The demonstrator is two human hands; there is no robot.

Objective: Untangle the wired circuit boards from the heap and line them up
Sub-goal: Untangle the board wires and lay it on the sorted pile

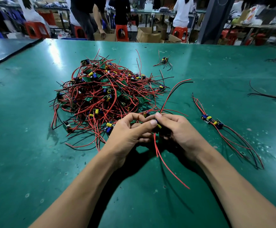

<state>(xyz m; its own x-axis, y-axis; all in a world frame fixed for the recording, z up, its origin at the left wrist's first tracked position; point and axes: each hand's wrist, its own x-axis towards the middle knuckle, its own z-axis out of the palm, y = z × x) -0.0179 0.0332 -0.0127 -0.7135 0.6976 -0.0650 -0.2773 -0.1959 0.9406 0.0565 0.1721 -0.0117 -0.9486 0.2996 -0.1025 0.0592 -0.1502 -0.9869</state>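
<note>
Just in front of the heap point(107, 92), the left hand point(127, 129) and right hand point(180, 130) pinch one seemingly freed wired circuit board point(157, 126) between curled fingers point(150, 123); next, it probably needs laying beside the two lined-up boards point(212, 121) right of the heap.

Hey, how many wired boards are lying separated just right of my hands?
2: the first board nearer the heap, the second board beside it, wires trailing toward you. The held board is pinched between your left hand and right hand. Farther strays not counted.

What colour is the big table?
The table is green, clearest in the head view.
</note>
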